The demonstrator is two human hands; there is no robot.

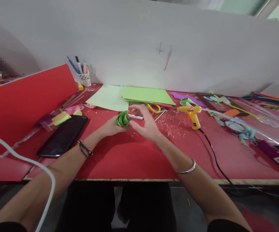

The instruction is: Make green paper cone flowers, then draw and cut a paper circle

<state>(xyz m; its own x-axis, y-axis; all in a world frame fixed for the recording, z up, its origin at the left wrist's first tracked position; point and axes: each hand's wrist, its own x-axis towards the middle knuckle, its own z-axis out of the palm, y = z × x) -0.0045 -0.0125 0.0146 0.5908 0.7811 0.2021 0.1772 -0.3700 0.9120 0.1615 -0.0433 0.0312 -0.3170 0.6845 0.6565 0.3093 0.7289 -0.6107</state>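
Observation:
A coiled green paper rose [123,119] sits in my left hand [110,127], whose fingers are wrapped round its lower part and mostly hidden behind it. Close on its right is my right hand [147,125], fingers curved and apart, with the thumb tip near or touching the coil. I cannot tell whether it touches. A white pen [136,117] lies on the red table just beyond, between the hands. Behind the right hand show the yellow handles of scissors [156,109].
Right of my hands stands a yellow glue gun [191,115] with its black cord [210,146] running over the table edge. A black phone [63,137] lies left. Green paper sheets [149,94] and a pen cup [85,79] are at the back. A white cable [28,158] crosses the left foreground.

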